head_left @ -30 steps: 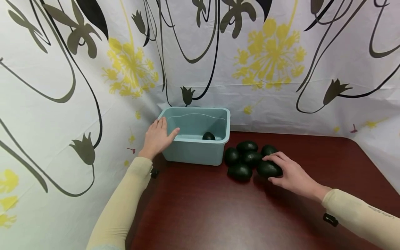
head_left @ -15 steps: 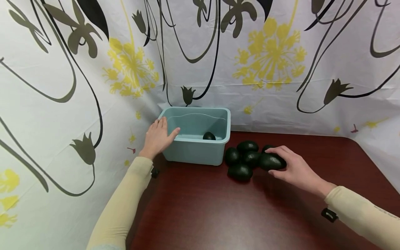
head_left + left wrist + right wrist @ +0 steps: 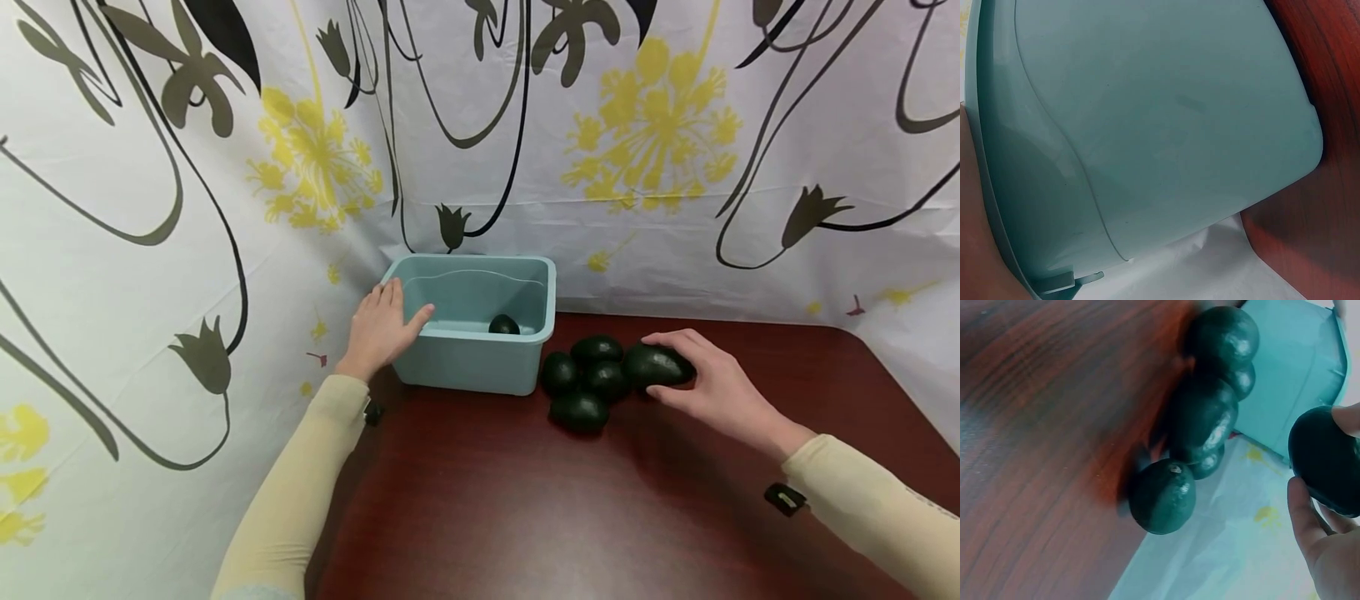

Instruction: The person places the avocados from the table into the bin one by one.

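Observation:
My right hand (image 3: 718, 386) grips a dark green avocado (image 3: 658, 366) between thumb and fingers. In the right wrist view this avocado (image 3: 1324, 461) is held up off the table. Close by on its left, several more avocados (image 3: 581, 412) lie bunched together on the table. My left hand (image 3: 381, 327) rests on the near left corner of a light blue plastic bin (image 3: 465, 367), fingers straight and thumb out along the front rim. One avocado (image 3: 504, 325) shows inside the bin. The left wrist view is mostly the bin's outer wall (image 3: 1166, 125), with a sliver of hand at the edge.
A dark red-brown wooden table (image 3: 570, 508) carries everything. White cloth with printed yellow and grey flowers (image 3: 652, 125) hangs behind and along the left side. The bin stands in the back left corner, against the cloth, with the loose avocados at its right.
My right hand has lifted the avocado from the bunch and carried it up and slightly back, now covering the avocado behind. The left hand and bin stay put.

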`<state>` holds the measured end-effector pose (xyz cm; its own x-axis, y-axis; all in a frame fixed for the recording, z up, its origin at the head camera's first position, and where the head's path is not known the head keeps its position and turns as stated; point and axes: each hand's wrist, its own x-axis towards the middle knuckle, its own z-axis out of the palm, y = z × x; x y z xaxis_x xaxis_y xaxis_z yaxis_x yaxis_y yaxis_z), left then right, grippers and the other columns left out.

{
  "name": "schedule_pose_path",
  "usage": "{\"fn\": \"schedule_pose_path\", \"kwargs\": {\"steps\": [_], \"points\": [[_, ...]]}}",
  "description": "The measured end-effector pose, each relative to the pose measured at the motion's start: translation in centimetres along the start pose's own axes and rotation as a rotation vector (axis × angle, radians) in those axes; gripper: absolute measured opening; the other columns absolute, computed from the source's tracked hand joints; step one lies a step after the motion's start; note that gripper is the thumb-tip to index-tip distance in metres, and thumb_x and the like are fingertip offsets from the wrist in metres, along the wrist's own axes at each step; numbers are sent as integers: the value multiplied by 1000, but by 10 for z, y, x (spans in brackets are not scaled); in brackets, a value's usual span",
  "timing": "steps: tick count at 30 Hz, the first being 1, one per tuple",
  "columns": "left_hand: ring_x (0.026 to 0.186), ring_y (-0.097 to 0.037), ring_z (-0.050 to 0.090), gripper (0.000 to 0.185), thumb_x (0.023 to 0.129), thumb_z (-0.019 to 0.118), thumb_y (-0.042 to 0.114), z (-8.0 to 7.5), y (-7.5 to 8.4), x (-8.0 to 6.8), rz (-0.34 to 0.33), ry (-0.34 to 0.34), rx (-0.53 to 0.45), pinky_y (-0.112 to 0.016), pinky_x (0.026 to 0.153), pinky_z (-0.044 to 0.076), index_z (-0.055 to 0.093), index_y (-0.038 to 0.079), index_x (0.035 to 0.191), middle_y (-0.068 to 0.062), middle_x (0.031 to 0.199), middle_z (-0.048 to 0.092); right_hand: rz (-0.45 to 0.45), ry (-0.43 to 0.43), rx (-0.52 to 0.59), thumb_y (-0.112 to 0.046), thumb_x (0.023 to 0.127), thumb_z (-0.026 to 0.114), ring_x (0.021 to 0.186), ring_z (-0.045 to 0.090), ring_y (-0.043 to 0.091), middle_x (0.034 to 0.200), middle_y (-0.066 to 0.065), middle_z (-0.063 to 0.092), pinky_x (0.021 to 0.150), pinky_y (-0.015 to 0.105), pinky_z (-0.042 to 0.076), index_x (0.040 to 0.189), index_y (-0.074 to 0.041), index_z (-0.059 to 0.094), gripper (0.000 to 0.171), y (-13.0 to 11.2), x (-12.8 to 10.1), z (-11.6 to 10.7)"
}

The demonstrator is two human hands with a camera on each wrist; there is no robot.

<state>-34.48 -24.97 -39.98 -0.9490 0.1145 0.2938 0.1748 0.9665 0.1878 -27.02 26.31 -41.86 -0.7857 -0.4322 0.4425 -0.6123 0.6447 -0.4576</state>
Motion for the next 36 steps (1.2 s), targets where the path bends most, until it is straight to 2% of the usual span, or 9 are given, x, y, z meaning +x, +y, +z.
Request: {"fn": "schedule_pose_path", "kwargs": {"steps": [5,10,13,21,26,36], "points": [[150,-39,19,110,91,18,83,0,0,0,-3,-3,1,-50,121,16,17,-3,159,-22,162,25,9,14,-18,-31,83,85,103,54,2,130,-15,52,71,21,54,143,-34,53,67,-3,5,-2],[150,-39,19,110,91,18,84,0,1,-1,-7,-7,1,-50,122,15,17,-3,159,-21,162,24,16,46,-32,-34,82,86,109,53,4,129,-17,54,82,16,44,143,-38,53,69,-6,11,-5],[150,-38,18,110,91,18,84,1,1,0,-9,-11,7,-49,122,14,16,-2,160,-21,163,24,21,68,-24,-35,82,86,110,53,4,130,-17,55,84,15,41,143,-40,53,69,-8,15,-7],[150,-38,20,111,91,18,84,1,-1,1,-7,5,6,-50,122,15,18,-3,159,-21,162,25,24,104,21,-33,82,87,107,55,5,130,-16,57,81,14,43,142,-39,54,69,-14,26,-10],[150,-38,19,110,91,18,84,0,-1,1,-6,6,2,-50,122,15,17,-2,159,-21,162,25,39,119,42,-33,81,87,113,55,5,132,-17,57,82,14,42,142,-42,54,70,-18,32,-11],[150,-39,19,109,91,19,83,0,-1,-1,-10,4,-5,-50,122,15,16,-2,160,-21,163,24,76,141,106,-34,83,85,112,55,6,137,-16,55,79,16,45,143,-38,54,68,-28,45,-12]]}}
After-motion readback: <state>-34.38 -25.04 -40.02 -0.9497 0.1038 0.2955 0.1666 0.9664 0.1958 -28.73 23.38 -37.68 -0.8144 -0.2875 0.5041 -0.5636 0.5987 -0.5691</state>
